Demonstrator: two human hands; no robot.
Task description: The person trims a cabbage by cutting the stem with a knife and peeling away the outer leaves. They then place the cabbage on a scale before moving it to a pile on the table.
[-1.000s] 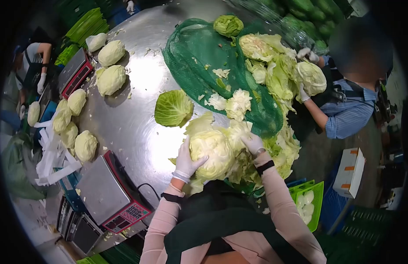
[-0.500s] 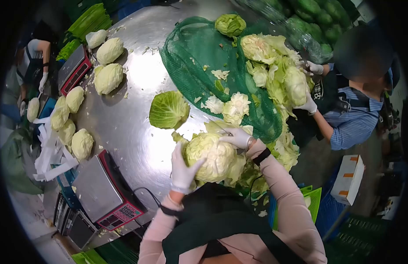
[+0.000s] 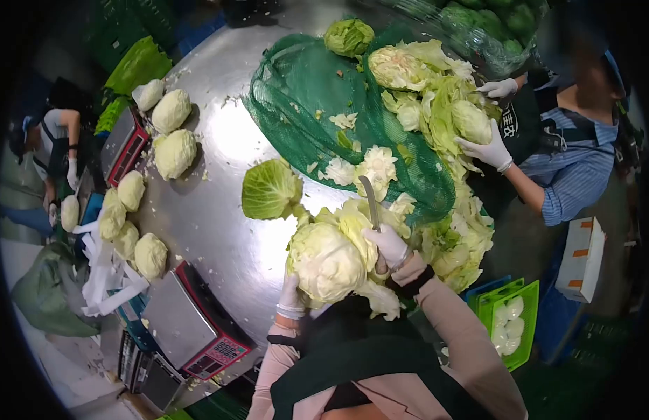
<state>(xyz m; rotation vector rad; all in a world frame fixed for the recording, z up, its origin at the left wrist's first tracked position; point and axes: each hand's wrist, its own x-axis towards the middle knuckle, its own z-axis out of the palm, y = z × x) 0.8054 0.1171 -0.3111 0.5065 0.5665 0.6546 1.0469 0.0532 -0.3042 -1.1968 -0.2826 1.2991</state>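
Note:
A pale, partly peeled cabbage (image 3: pixel 330 262) is held close in front of my apron, with loosened outer leaves on its right side. My left hand (image 3: pixel 291 297), in a white glove, supports it from the lower left; some fingers are hidden beneath it. A knife (image 3: pixel 371 199) is gripped in my gloved right hand (image 3: pixel 389 246), its curved blade pointing away from me. That hand also touches the loosened leaves. Just beyond the cabbage lies a loose green leaf (image 3: pixel 270 190) on the metal table (image 3: pixel 216 203).
Trimmed cabbages (image 3: pixel 175 154) line the left side near two red-edged scales (image 3: pixel 195 329). A green mesh (image 3: pixel 303 91) and leaf heap (image 3: pixel 457 241) lie right. A co-worker's gloved hand (image 3: pixel 489 148) touches another cabbage. A green crate (image 3: pixel 526 343) stands lower right.
The cabbage has turned and shifted slightly, with more leaf loosened on its right. My left hand has moved down under it; the knife blade now points up and away, more plainly visible.

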